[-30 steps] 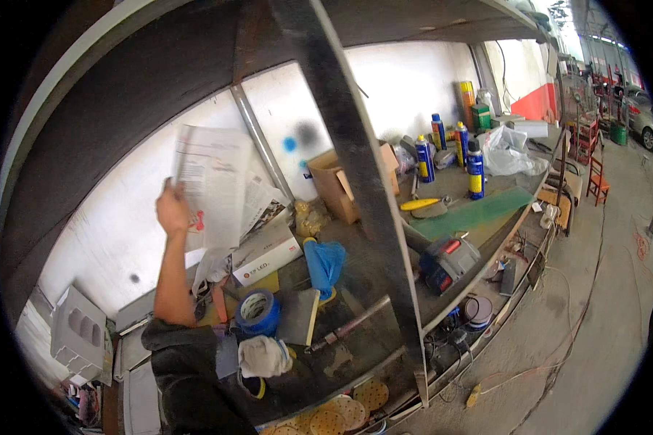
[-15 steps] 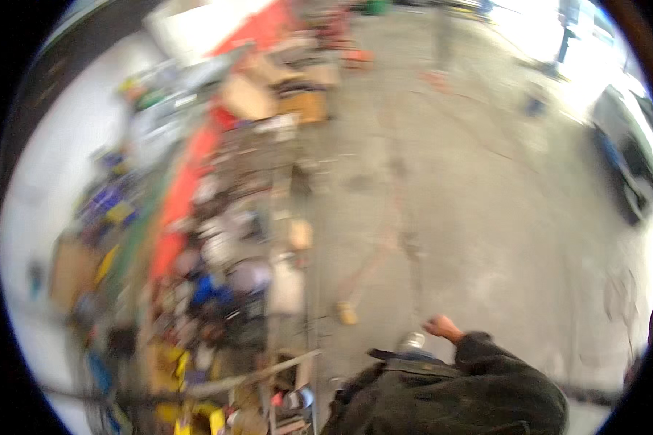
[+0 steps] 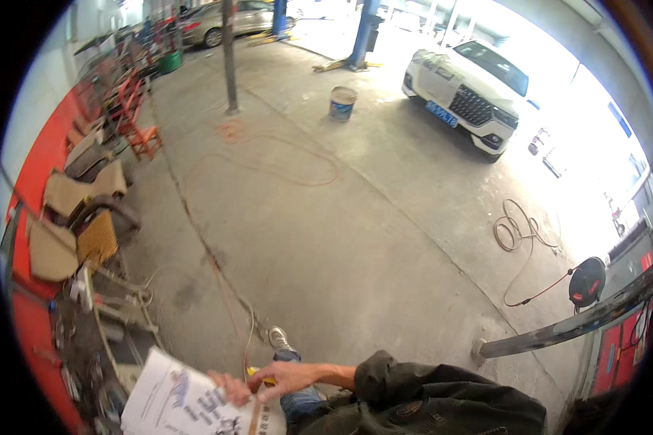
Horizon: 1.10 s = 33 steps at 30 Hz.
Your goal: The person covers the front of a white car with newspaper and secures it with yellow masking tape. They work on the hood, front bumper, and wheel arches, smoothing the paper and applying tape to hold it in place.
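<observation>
White printed papers (image 3: 168, 402) with a tan band along one edge slant across the lower left. The fingers of my left hand (image 3: 228, 387) are closed over their upper edge. Bent at the fingers, my right hand (image 3: 290, 377) meets the papers' right corner, its fingertips close beside the left ones. Between and beyond its fingers shows a small yellow thing (image 3: 252, 371), mostly covered, kind unclear. My dark right sleeve (image 3: 442, 395) fills the lower middle, and a shoe (image 3: 277, 338) shows beyond the hands.
Cardboard pieces (image 3: 53, 250) and a metal frame (image 3: 116, 319) line the left wall. A bucket (image 3: 342, 104), a post (image 3: 229, 65) and a white car (image 3: 471, 94) stand ahead. Hoses (image 3: 519, 228) lie on the concrete; a hose reel (image 3: 586, 281) and a metal beam (image 3: 569, 330) are at right.
The view has swung from the cluttered left wall toward the open floor and the white car. Both hands and the papers now show at the lower left; earlier only one blurred hand did.
</observation>
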Motion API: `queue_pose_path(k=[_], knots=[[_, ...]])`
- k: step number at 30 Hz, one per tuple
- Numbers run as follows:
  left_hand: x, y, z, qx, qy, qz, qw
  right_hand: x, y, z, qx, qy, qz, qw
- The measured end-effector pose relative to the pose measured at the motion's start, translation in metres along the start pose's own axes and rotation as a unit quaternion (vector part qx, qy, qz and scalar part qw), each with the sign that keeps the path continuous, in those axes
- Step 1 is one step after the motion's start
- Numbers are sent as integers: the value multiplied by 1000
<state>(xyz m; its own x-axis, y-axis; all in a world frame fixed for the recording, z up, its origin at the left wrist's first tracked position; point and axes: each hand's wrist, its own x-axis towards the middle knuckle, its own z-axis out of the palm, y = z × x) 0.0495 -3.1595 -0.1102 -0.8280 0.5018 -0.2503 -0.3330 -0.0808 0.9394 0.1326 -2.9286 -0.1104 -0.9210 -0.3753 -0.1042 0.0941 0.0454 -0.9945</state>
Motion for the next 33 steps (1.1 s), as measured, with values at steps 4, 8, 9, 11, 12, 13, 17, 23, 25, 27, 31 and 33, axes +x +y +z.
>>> queue_pose_path(k=[4, 8, 9, 11, 12, 13, 17, 23, 25, 27, 31, 33], knots=[[194, -3, 95, -175, -199, -105, 959, 27, 7, -135, -54, 33, 137, 989], [338, 6, 194, -238, -271, -211, 909, 9, -10, -260, 13, 193, 131, 972], [370, 13, 209, -251, -275, -222, 901, 10, -3, -291, 21, 248, 79, 965], [444, 28, 238, -284, -277, -249, 884, 10, -26, -348, 89, 351, 84, 928], [479, 35, 252, -309, -276, -259, 872, 11, -40, -380, 141, 388, 99, 905], [520, 48, 269, -332, -283, -263, 861, 14, -48, -423, 184, 422, 110, 881], [647, 51, 339, -433, -318, -289, 792, 21, -14, -555, 162, 544, 85, 819], [818, 86, 487, -9, -267, -226, 937, 31, -26, -775, 91, 545, 131, 823], [873, 102, 528, -13, -227, -229, 947, 39, -61, -861, 34, 552, 208, 807], [941, 130, 572, -21, -183, -191, 964, 64, -98, -955, -46, 605, 213, 766], [1047, 171, 678, -159, -220, -181, 945, 82, -121, -1095, -244, 697, 161, 655], [1070, 158, 701, -149, -219, -177, 948, 87, -131, -1123, -233, 635, 160, 719]])
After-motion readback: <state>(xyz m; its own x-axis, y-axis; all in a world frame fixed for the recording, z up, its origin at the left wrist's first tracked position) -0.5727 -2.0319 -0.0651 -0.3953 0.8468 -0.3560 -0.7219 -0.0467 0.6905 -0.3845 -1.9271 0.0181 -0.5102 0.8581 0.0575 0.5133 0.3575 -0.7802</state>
